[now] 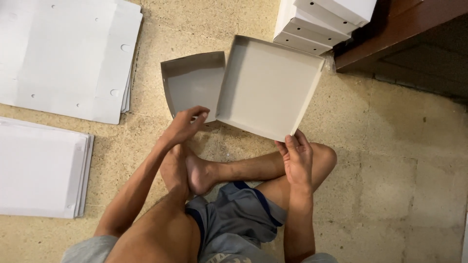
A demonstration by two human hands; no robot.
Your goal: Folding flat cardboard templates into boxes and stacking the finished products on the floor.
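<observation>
Right hand [297,158] pinches the near corner of the tilted cardboard tray [268,87], which rises up and away from the fingers. Left hand [187,124] touches the near edge of the smaller tray [192,83] with loosely curled fingers, holding nothing.

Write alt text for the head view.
A seated person's right hand holds a folded cardboard box tray by its near corner; the left hand touches its hinged second tray. Flat white sheets and finished boxes lie around.

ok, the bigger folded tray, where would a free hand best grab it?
Probably the near raised wall of the tray, from the person's side. The right hand pinches its near right corner and the left hand is at the near left corner, so that wall's middle stays free.
</observation>
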